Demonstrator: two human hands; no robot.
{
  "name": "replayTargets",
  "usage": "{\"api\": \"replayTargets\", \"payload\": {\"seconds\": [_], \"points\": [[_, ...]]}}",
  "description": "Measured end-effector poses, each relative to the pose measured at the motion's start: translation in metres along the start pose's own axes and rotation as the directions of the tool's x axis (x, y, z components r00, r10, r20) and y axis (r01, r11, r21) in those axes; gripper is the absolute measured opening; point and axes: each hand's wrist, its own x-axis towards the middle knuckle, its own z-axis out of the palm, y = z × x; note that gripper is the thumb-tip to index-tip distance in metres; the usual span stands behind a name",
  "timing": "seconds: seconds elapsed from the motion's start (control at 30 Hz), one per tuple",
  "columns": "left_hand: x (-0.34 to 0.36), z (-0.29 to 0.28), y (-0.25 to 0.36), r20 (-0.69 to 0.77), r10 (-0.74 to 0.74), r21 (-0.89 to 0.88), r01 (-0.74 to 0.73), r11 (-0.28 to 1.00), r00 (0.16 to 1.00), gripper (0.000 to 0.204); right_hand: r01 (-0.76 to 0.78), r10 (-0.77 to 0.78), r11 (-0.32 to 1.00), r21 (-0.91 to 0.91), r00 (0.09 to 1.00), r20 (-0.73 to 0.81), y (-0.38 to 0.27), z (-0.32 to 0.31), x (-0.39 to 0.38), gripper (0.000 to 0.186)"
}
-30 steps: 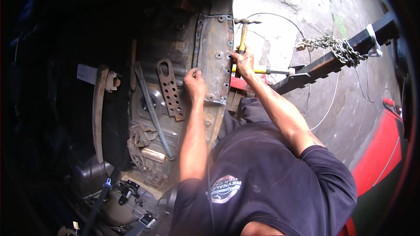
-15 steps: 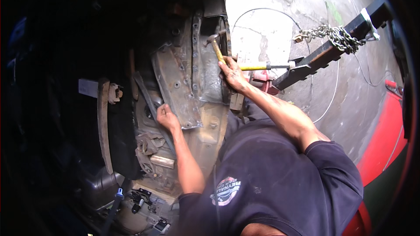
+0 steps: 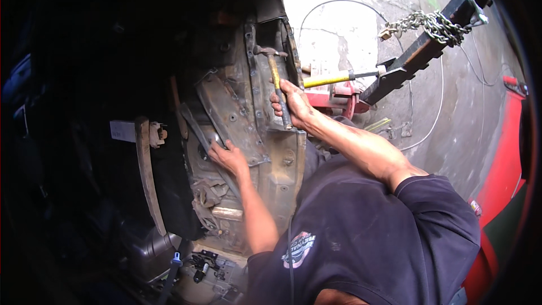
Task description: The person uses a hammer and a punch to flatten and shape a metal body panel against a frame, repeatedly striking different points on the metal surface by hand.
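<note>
My right hand (image 3: pixel 292 104) grips a hammer (image 3: pixel 274 70) with a worn yellow-and-black handle, held over an exposed channel (image 3: pixel 262 116) with a holed flange in the rusty car floor. My left hand (image 3: pixel 228 159) is lower left, its fingers curled on a long grey steel bar (image 3: pixel 195 121) beside a loose metal panel (image 3: pixel 231 110). This panel lies askew, left of the channel. Whether those fingertips also touch the panel is unclear.
A yellow hydraulic cylinder (image 3: pixel 327 79) joins a black steel arm (image 3: pixel 395 79) wrapped with chain (image 3: pixel 440 29). Red jack parts (image 3: pixel 327 99) are below it. Cables (image 3: pixel 435 127) cross the concrete. A red body panel (image 3: pixel 502 158) stands right; a curved strip (image 3: pixel 151 178) is left.
The panel has come off the channel and lies to the left. The hammer has moved left over the opening. My left hand has moved down and left onto the bar.
</note>
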Motion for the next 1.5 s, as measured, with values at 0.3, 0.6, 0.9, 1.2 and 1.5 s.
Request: {"api": "replayTargets", "payload": {"seconds": [0.3,0.6,0.9,1.2,1.5], "points": [[0.032,0.060,0.037,0.103,0.210,0.114,-0.221,0.969,0.972,0.055,-0.014,0.033,0.974,0.228,0.996,-0.080,0.013,0.002,0.077,0.037],[0.025,0.077,0.045,0.054,0.183,0.293,-0.191,0.937,0.982,0.056,-0.079,0.081,0.952,0.296,0.997,0.004,-0.030,0.002,0.113,0.034],[0.025,0.072,0.043,0.058,0.165,0.281,-0.175,0.944,0.985,0.055,-0.022,0.047,0.983,0.180,0.989,-0.139,-0.011,-0.006,0.082,0.027],[0.021,0.072,0.039,0.053,0.168,0.306,-0.176,0.936,0.984,0.055,-0.131,0.109,0.968,0.212,0.988,0.112,-0.042,-0.009,0.096,0.023],[0.024,0.071,0.041,0.005,0.205,0.277,-0.198,0.940,0.979,0.055,0.055,-0.146,0.849,-0.526,0.980,-0.133,-0.016,-0.009,0.032,0.028]]}}
